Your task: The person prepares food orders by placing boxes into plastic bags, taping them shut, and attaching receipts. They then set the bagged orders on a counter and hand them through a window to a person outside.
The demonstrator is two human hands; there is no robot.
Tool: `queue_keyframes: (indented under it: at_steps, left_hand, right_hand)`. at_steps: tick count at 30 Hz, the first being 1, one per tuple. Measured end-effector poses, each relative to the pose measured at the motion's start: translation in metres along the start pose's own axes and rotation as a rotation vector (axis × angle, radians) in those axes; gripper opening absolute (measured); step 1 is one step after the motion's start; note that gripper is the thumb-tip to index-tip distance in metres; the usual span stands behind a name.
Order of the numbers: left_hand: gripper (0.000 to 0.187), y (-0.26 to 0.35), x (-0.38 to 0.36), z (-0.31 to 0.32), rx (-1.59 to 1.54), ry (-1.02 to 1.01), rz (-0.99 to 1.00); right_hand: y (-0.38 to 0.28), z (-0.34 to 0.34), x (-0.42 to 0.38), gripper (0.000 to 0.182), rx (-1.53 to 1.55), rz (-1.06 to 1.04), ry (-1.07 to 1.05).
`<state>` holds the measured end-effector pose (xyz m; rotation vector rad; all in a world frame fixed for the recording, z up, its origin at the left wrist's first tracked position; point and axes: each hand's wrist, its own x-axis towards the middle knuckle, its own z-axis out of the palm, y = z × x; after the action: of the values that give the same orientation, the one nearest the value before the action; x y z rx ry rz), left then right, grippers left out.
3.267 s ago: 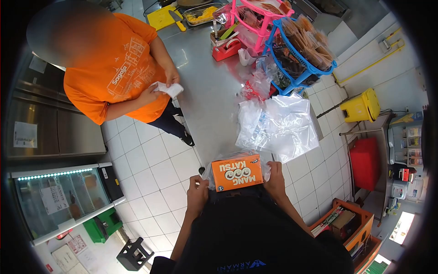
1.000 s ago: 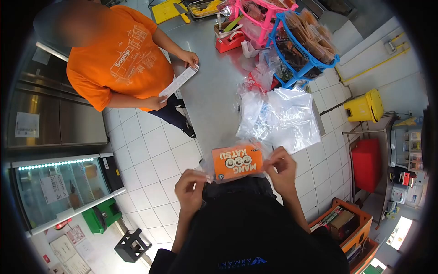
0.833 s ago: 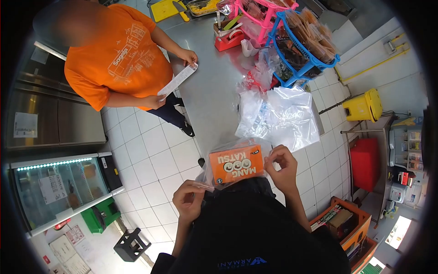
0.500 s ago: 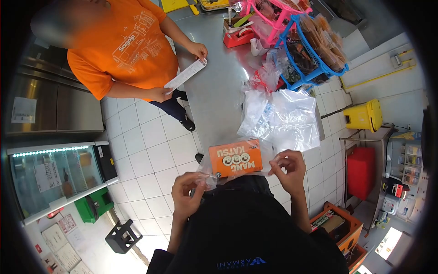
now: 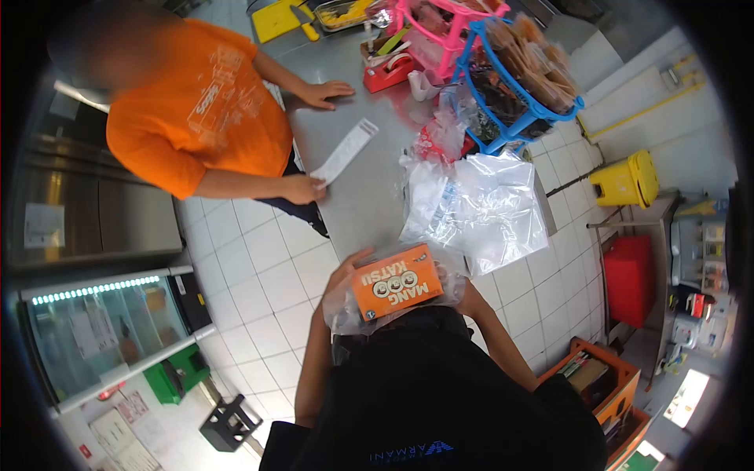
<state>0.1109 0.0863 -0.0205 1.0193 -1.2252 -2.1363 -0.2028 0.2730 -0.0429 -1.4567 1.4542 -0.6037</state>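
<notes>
An orange food box (image 5: 398, 282) lettered "MANG KATSU" lies inside a clear plastic bag (image 5: 339, 314), close against my black shirt. My left hand (image 5: 342, 271) grips the bagged box at its left side, with fingers showing near its far left corner. At the other side, my right hand (image 5: 465, 297) holds the bagged box; its fingers are mostly hidden by plastic. Just beyond the box, a stack of clear plastic bags (image 5: 503, 212) lies on the steel table (image 5: 353, 208).
Across the table's left edge, a person in an orange shirt (image 5: 228, 102) holds a paper slip (image 5: 345, 153). Blue basket (image 5: 518, 78), pink basket (image 5: 452, 35), red tape dispenser (image 5: 389, 72) and yellow cutting board (image 5: 276, 20) stand farther back. Orange crate (image 5: 620, 392) sits at lower right.
My hands have gone from pinching the bag's edges to holding the box's sides. The box has shifted slightly left and tilted. The other person's one hand left the slip and rests on the table.
</notes>
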Motion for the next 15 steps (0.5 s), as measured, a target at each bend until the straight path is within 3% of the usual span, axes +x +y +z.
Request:
queue_keyframes:
  at_steps: [6, 10, 11, 13, 15]
  left_hand:
    - [0.049, -0.003, -0.013, 0.017, -0.204, 0.099, -0.066]
    - [0.056, -0.006, -0.024, -0.007, 0.281, 0.339, 0.27]
    - [0.059, -0.007, -0.029, -0.011, 0.398, 0.398, 0.366]
    - [0.068, 0.012, -0.055, -0.009, 0.477, 0.488, 0.643]
    - [0.115, 0.015, -0.082, -0.023, 0.491, 0.611, 0.477]
  right_hand:
    - [-0.071, -0.034, 0.008, 0.074, 0.201, 0.109, 0.103]
    - [-0.02, -0.048, 0.001, 0.067, 0.832, 0.096, 0.067]
    - [-0.011, -0.055, 0.001, 0.069, 0.866, 0.046, 0.148]
    - [-0.002, -0.06, 0.003, 0.074, 0.931, -0.057, 0.304]
    - [-0.031, -0.077, 0.0, 0.084, 0.688, -0.172, 0.367]
